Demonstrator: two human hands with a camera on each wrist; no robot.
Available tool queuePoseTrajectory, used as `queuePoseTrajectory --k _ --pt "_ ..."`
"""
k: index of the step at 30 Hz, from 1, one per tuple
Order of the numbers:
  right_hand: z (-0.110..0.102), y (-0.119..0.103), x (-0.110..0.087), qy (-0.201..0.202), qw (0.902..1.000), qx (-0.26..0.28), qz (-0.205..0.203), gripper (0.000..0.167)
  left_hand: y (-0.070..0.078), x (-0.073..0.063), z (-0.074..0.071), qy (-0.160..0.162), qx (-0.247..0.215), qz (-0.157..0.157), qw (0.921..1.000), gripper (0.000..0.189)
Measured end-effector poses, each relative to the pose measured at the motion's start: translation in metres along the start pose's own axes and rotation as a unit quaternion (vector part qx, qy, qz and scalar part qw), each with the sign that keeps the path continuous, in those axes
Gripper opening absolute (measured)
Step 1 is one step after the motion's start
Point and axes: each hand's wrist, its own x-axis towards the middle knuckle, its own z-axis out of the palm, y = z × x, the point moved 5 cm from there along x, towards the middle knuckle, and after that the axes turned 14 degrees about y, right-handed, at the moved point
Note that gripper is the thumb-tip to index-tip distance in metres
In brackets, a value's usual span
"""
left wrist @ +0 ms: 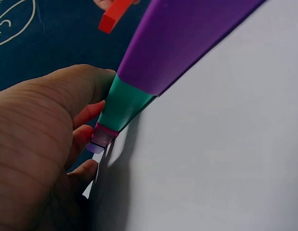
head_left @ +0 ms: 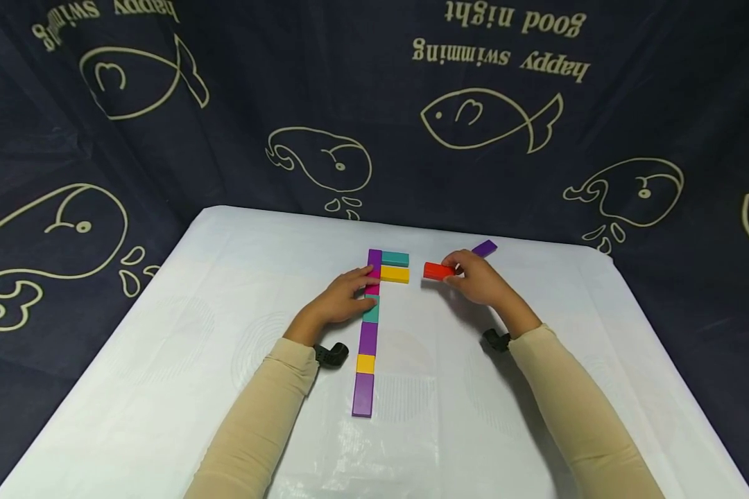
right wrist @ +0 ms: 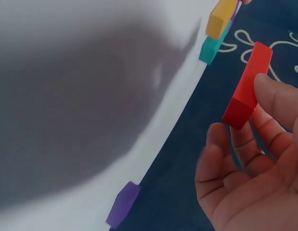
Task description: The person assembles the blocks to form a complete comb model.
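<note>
A red block (head_left: 437, 271) is pinched between the thumb and fingers of my right hand (head_left: 477, 277), raised above the table. In the right wrist view the thumb presses one side of the red block (right wrist: 248, 85). My left hand (head_left: 343, 298) rests along a column of end-to-end blocks, its fingers over the magenta block (head_left: 372, 287) and its thumb at the teal block (head_left: 371, 312). A teal block (head_left: 395, 259) and a yellow block (head_left: 394, 275) extend rightward from the column's far end, beside the upper purple block (head_left: 374, 257).
Nearer in the column lie a purple block (head_left: 368, 339), a small yellow block (head_left: 365, 364) and another purple block (head_left: 363, 395). A loose purple block (head_left: 485, 248) lies beyond the right hand. The white table (head_left: 162, 388) ends at a dark patterned cloth (head_left: 237, 166).
</note>
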Motion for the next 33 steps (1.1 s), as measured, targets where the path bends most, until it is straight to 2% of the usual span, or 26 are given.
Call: queuePoseTrajectory --k 22,27,33 --pt "0.034 -0.026 -0.004 -0.035 0.9992 0.016 0.004 0.022 0.001 0.000 -0.001 -0.003 -0.005 -0.009 0.9999 0.050" --pt "0.043 -0.032 -0.004 -0.044 0.9989 0.012 -0.006 0.021 0.000 -0.001 -0.001 -0.003 -0.004 -0.016 0.9999 0.051" --pt "0.050 -0.038 -0.002 -0.047 0.9987 0.002 -0.018 0.023 0.003 -0.001 -0.001 -0.001 -0.003 -0.004 1.0000 0.051"
